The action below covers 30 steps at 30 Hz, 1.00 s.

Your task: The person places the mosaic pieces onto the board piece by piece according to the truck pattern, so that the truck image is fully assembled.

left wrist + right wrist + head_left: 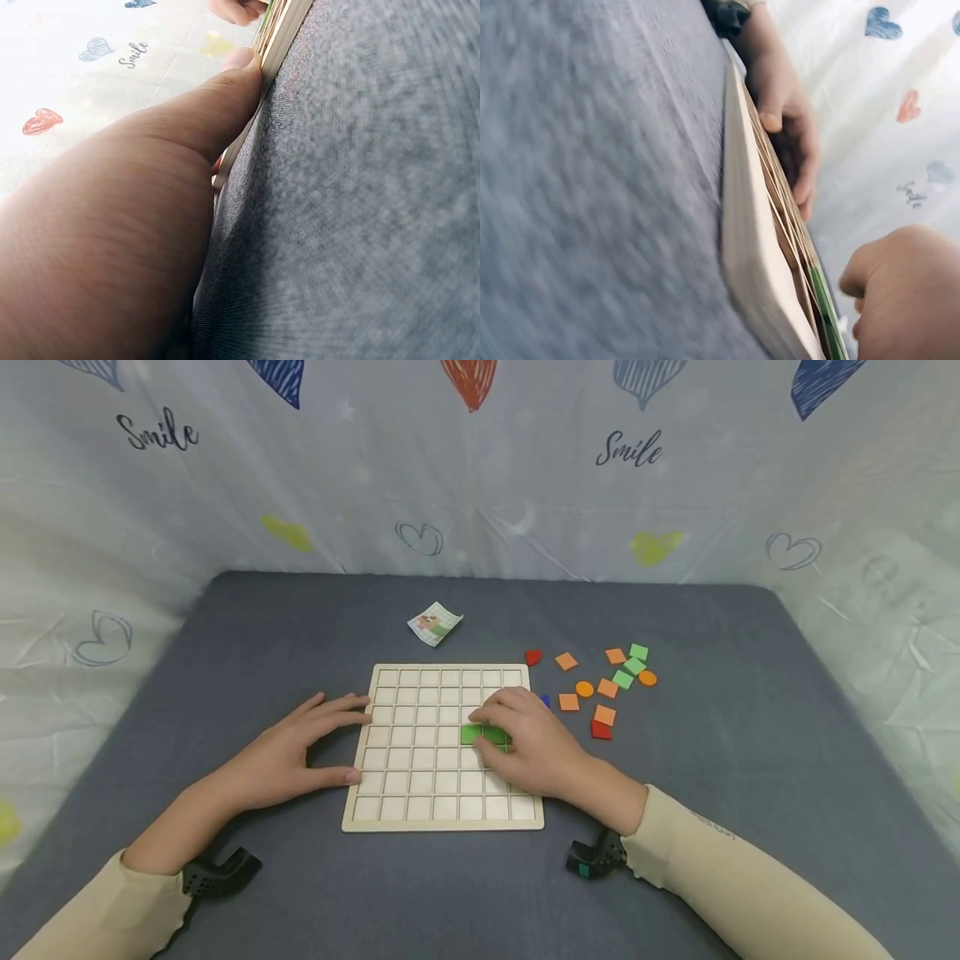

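A pale wooden grid board [442, 826] lies flat on the dark cloth. The left hand [273, 764] rests at its left side, fingertips and thumb on the rim; the left wrist view has that hand's thumb [225, 82] against the board's edge [281, 41]. Over the board's right half, the right hand [532, 743] is bent around green tiles [470, 734] in one row, thumb and index tips apart, and partly covers them. In the right wrist view, the right hand [911, 292] is beside the green strip [823, 300]; nothing is visibly gripped.
Right of the board lie several orange squares [568, 702], light green squares [638, 652], orange discs [647, 677], red pieces [602, 730] and a partly hidden blue piece [546, 701]. A printed paper [435, 624] lies behind the board. A patterned curtain [525, 468] stands behind the table.
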### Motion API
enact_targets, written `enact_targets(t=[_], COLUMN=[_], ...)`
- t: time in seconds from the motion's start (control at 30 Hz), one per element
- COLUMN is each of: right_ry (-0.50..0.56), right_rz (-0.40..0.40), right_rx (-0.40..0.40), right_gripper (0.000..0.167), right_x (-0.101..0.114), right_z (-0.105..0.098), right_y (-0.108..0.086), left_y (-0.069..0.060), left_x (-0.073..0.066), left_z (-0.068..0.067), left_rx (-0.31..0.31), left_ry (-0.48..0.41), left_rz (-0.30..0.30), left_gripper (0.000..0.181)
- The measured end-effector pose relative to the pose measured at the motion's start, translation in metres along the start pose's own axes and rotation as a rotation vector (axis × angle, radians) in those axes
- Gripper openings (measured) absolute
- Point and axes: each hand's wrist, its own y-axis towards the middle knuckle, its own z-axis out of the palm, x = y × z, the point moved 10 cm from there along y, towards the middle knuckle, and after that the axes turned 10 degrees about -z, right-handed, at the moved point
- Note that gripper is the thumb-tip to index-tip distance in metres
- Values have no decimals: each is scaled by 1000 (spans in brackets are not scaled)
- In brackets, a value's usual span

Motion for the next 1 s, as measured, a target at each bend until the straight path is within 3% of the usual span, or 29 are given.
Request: enact_targets(t=[0.4,0.73,1.0], right_ry=[-31,-109,-164], right_rz=[0,84,92], right_rx=[-112,-138,-174], right_gripper=[19,18,18], right_x=[-13,-30,-40], right_z=[-33,-60,-76], right_y=[-10,-33,-47], left_y=[-1,0,1], left_x=[-2,1,-2], left_z=[-1,3,2], left_rx=[-1,3,1], left_ry=[10,3,5], left_rz=[19,-11,-1], left_gripper=[80,80,80])
